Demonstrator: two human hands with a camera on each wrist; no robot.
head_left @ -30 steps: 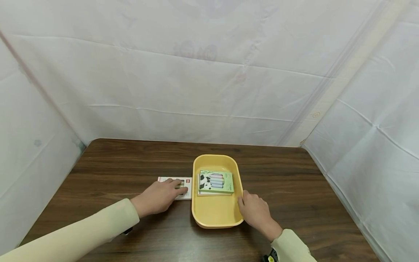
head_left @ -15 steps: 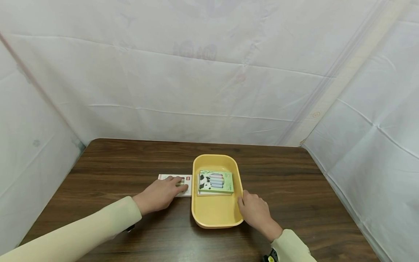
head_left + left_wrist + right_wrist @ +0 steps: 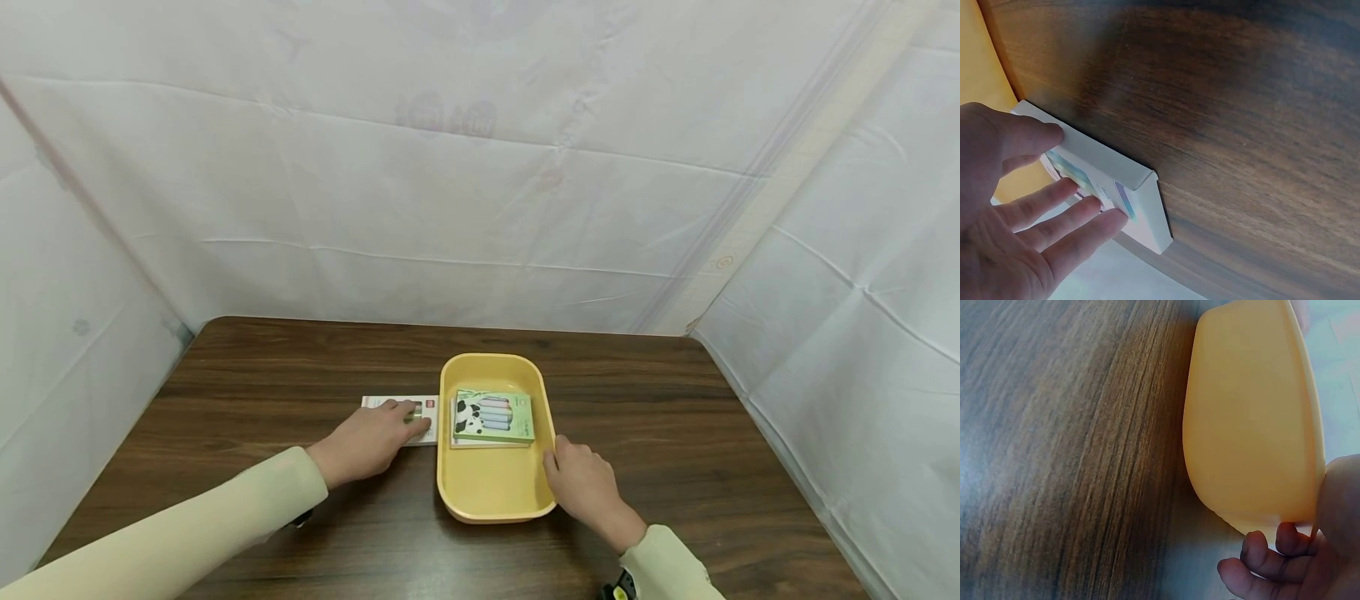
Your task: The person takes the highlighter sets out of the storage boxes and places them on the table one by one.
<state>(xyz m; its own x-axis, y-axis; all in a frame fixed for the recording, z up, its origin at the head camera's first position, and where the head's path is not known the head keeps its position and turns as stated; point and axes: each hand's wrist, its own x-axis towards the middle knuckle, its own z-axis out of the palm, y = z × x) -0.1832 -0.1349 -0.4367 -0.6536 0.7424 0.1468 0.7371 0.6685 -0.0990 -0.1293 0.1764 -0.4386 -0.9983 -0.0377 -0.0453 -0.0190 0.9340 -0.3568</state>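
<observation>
White sheeting [image 3: 480, 183] hangs behind a dark wood-grain table [image 3: 637, 400], on which stands a yellow bin [image 3: 495, 483]. The right hand [image 3: 585, 482] grips its right rim. The left hand [image 3: 367, 446] is released, extended fingers resting on a white box [image 3: 1107, 159] lying flat just beside the bin's left side. Inside, a green panda-printed box [image 3: 495, 416] lies over a mostly covered pale item [image 3: 480, 445].
</observation>
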